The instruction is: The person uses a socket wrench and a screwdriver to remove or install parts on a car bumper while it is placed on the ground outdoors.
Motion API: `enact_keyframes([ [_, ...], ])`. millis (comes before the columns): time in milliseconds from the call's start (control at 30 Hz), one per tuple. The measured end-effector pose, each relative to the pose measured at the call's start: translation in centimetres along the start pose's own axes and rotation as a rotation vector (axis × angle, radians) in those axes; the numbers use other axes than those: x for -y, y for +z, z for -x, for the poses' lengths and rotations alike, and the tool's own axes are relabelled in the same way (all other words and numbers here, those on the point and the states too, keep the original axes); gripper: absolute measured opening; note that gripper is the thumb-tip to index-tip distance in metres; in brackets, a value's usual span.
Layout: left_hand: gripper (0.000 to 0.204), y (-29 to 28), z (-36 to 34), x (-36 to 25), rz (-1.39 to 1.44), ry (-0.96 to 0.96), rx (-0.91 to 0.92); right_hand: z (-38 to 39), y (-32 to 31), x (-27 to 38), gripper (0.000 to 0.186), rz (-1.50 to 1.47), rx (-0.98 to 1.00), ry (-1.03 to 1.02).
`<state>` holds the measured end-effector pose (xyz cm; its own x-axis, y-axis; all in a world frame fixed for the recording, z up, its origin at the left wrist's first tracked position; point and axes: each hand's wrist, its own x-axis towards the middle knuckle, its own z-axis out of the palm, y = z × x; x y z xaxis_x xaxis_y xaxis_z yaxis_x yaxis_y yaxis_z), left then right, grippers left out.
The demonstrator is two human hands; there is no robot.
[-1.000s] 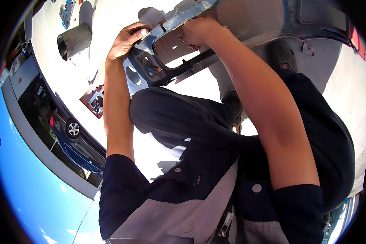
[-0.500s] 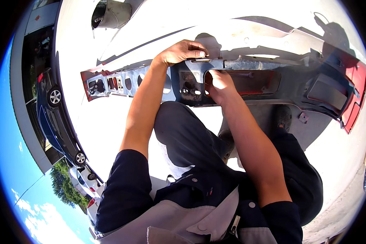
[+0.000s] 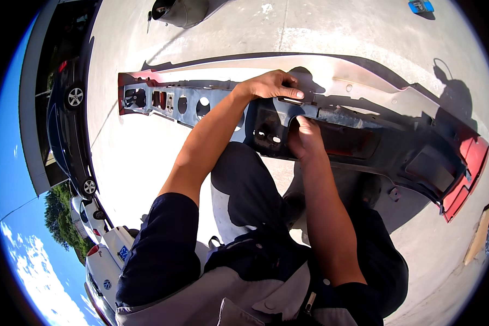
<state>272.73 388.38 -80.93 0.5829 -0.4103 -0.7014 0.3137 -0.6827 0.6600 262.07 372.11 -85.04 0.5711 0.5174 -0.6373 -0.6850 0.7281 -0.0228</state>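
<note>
A long vehicle bumper [image 3: 467, 168] with red end pieces and a grey-blue inner frame [image 3: 217, 103] lies across the pavement before my knees. My left hand [image 3: 269, 87] rests on the frame's upper middle edge, its fingers curled and its thumb pressed along a small slotted bracket. My right hand [image 3: 305, 138] reaches into a rectangular opening just below, thumb at the opening's upper edge and the other fingers mostly hidden inside. Small holes show in the dark frame section left of that hand.
A dark metal bucket [image 3: 182, 12] stands at the top, and a small blue object [image 3: 421, 6] lies at the top right. A small metal piece [image 3: 395, 194] is near my right foot. Parked cars [image 3: 65, 136] and a building line the left; cardboard [image 3: 478, 233] lies at the right.
My view has swung so the whole bumper shows, and since half a second ago it sits lower in the picture. Both hands remain at the frame's middle, the right one inside the opening.
</note>
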Motion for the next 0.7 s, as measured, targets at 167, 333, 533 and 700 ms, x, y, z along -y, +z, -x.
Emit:
enact_keyframes([
  [167, 0.041, 0.4, 1.0, 0.0, 0.232, 0.183, -0.073, -0.1, 0.1, 0.4, 0.031, 0.01, 0.034, -0.003],
  [333, 0.045, 0.4, 1.2, -0.8, 0.057, 0.101, -0.134, -0.2, 0.4, 0.3, 0.033, 0.099, -0.011, 0.019],
  [533, 0.049, 0.0, 1.5, 0.5, 0.188, 0.136, -0.018, -0.2, -0.2, 0.1, 0.035, 0.009, 0.078, 0.075],
  [700, 0.058, 0.7, 1.0, 0.9, 0.158, 0.19, -0.113, -0.9, -1.3, 0.5, 0.037, -0.036, 0.094, 0.135],
])
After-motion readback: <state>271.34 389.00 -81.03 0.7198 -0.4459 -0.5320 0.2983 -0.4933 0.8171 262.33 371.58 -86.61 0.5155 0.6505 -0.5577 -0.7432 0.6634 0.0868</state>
